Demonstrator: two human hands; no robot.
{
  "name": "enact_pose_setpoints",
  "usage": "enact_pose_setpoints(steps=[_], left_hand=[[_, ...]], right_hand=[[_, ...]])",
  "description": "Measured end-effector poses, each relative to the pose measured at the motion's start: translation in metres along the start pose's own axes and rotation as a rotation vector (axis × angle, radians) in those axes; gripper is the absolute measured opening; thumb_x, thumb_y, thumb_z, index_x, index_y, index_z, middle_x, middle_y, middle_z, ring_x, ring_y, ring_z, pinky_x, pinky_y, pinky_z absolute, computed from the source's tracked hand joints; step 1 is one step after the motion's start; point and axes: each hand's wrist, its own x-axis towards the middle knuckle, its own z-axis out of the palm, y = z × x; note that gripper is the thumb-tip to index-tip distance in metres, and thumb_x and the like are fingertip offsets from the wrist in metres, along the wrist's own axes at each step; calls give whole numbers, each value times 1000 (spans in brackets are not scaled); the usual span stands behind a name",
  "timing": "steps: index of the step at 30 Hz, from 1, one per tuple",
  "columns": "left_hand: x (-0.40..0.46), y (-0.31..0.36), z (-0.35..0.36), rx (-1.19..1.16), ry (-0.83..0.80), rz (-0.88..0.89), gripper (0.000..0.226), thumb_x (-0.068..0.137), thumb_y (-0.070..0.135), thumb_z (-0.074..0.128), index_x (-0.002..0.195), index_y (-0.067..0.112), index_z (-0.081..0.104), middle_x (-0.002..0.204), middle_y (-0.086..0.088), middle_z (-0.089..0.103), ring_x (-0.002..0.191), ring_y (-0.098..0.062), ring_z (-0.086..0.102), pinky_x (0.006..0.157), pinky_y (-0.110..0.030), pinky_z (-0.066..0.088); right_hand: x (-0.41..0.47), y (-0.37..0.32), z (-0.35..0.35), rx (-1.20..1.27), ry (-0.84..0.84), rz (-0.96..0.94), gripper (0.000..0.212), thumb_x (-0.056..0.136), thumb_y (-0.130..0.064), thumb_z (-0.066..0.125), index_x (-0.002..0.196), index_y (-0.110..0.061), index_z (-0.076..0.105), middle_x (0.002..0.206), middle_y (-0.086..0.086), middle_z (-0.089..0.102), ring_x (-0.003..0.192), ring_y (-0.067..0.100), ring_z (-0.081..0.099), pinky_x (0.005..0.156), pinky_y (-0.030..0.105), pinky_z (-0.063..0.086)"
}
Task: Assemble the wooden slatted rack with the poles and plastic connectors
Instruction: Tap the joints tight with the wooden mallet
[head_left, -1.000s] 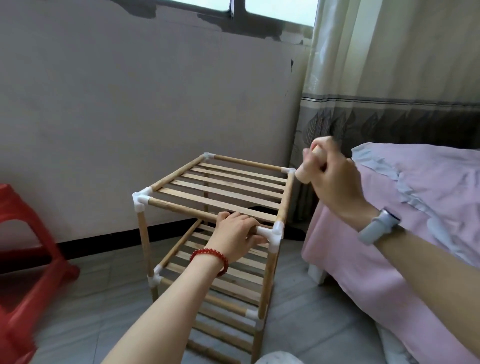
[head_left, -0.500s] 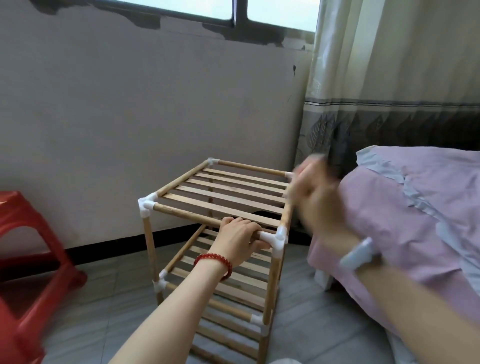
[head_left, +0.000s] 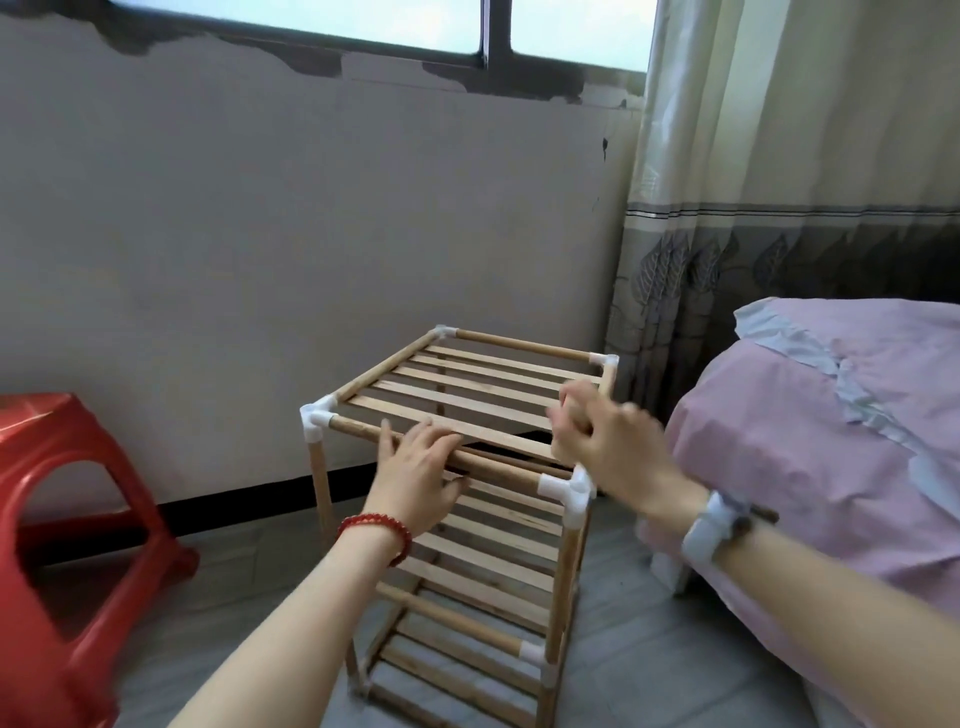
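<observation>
The 3-tier rack (head_left: 467, 499) stands on the floor beside the bed (head_left: 831, 441). Left hand (head_left: 418, 475) rests open on its near top pole (head_left: 498, 467); right hand (head_left: 597, 441), blurred, seems fisted. Seating the near right connector (head_left: 563, 488) likely follows.

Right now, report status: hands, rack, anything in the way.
Left hand flat on rack's front top pole, fingers straight. Right hand blurred over right side, grip unclear. Rack upright on floor. Bed close right, stool left.

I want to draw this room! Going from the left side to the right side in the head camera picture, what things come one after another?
red stool → left hand on the rack's front pole → right hand, blurred → pink bed
</observation>
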Motion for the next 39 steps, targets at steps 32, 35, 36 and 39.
enact_pose_setpoints(steps=[32,35,36,39], left_hand=[[44,97,12,80,-154,185,43,87,63,39,79,21,43,60,11,40,49,-2,36,44,-17,22],[65,96,10,35,-114,93,43,89,58,43,85,17,54,63,8,46,51,-6,41,45,-17,29],[72,94,7,13,-110,50,42,90,56,44,87,16,55,64,7,48,52,-7,43,45,-17,31],[85,77,-3,-38,-88,-96,38,90,56,43,82,19,51,62,8,45,51,-7,39,45,-18,29]], right_hand=[[-96,98,59,723,-412,512,15,92,-10,53,98,-22,60,85,2,68,72,0,64,64,15,46],[-91,91,71,645,-580,458,30,89,-26,57,117,-35,53,99,-4,67,89,4,63,78,24,50],[-84,90,76,572,-572,441,33,88,-32,58,120,-38,51,102,-8,65,94,6,61,82,28,50],[-56,83,86,440,-484,434,21,88,-41,57,108,-42,55,98,-13,64,97,9,59,88,38,49]])
